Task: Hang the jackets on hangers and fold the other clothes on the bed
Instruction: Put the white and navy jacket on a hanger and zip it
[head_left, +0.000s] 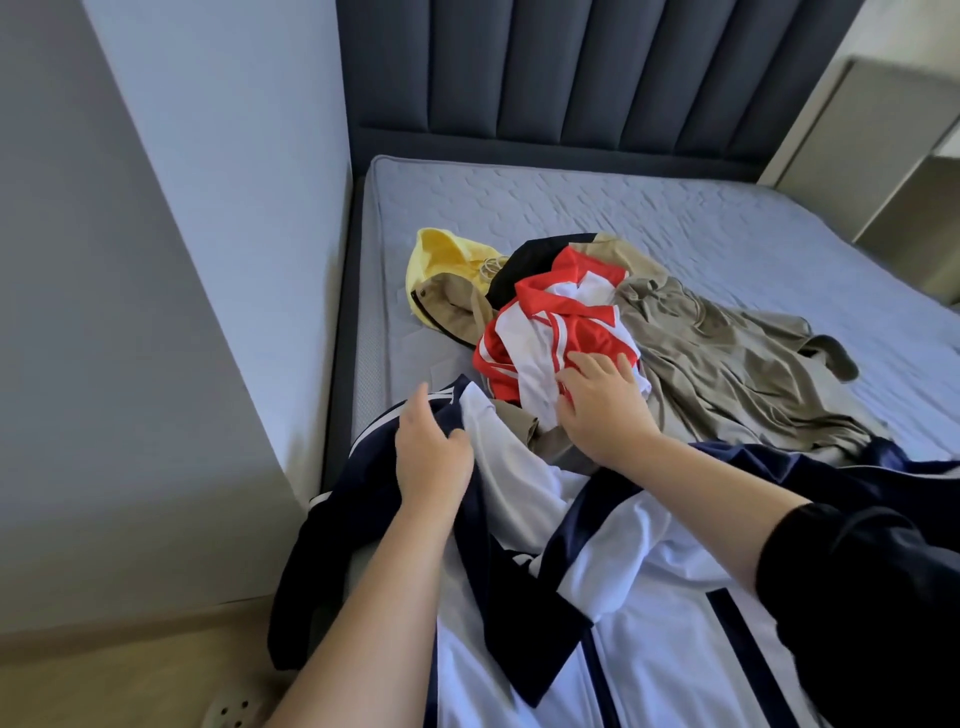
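1. Bedroom, grey walls: a bare quilted mattress (675, 218) under a dark padded headboard (571, 78) holds a heap of clothes.
2. A navy-and-white jacket (649, 597) lies crumpled at the near edge of the bed, just in front of the heap.
3. Behind it sit a red-and-white top (550, 322), a khaki garment (727, 364) spread to the right, and a yellow piece (441, 260) at the back left.
4. The left hand (431, 457) grips the jacket's navy edge, fingers curled round the cloth and thumb closed over it.
5. The right hand (602, 405) lies on the red-and-white top, fingers spread and pressing on it.
6. The step in hand looks like sorting: freeing the jacket from the heap while the top is held back.
7. The next move likely calls for lifting the jacket clear, finding its collar and shoulders, and fetching a hanger; none can be made out for certain.
8. The jacket's long axis seems to run from the viewer toward the heap, zip front up, its upper end by the left hand.
9. One navy sleeve hangs off the bed's left side; another trails right.
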